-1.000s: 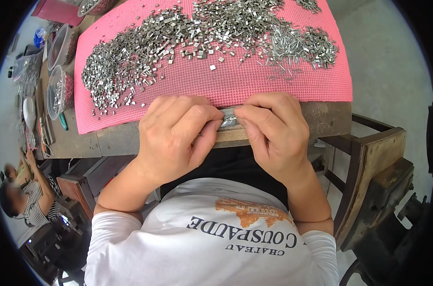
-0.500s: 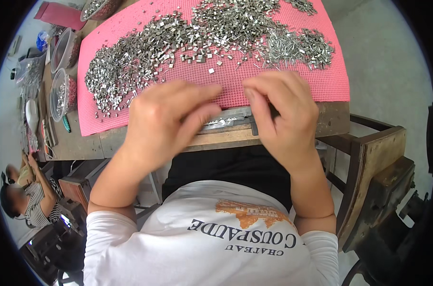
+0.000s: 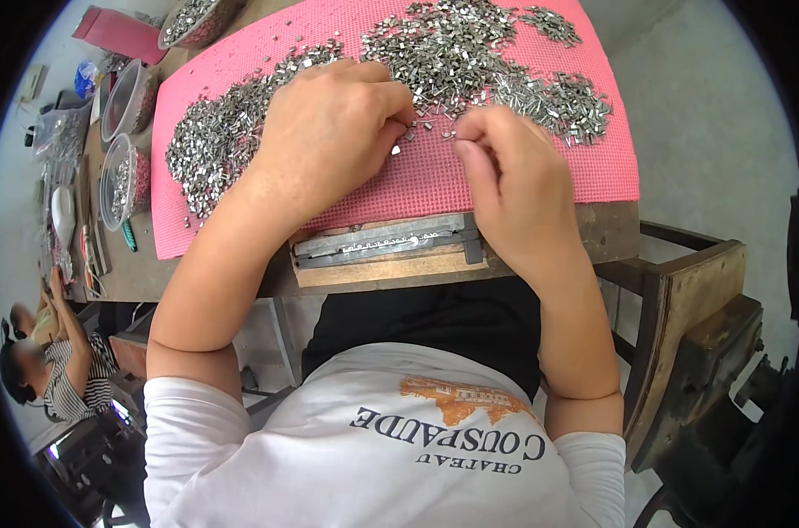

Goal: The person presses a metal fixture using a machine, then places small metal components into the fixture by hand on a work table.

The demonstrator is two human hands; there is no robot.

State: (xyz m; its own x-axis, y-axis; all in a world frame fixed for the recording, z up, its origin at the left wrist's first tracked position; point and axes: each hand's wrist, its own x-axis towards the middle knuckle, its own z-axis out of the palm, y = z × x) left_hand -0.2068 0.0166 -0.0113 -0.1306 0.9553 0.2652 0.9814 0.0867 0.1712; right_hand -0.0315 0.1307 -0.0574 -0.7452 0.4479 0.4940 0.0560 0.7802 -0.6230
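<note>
My left hand reaches over the near edge of a pile of small silvery metal pieces, its thumb and fingers pinched together. A tiny piece shows by those fingertips, but whether it is held I cannot make out. To the right, my right hand is closed in a pinch, with a small metal piece at its fingertips. Thin metal pins lie beyond that hand. One loose square piece rests on the pink mat. Nearer me, a narrow metal fixture holds a row of small shiny parts.
Clear plastic tubs of metal pieces stand along the mat's left side, with tools beside them. The wooden table edge runs in front of me. A wooden stand is at the right. Another person sits at far left.
Both hands have moved off the fixture, so more of it shows. The left went farther away to the pile and closed into a pinch; the right moved slightly away from me.
</note>
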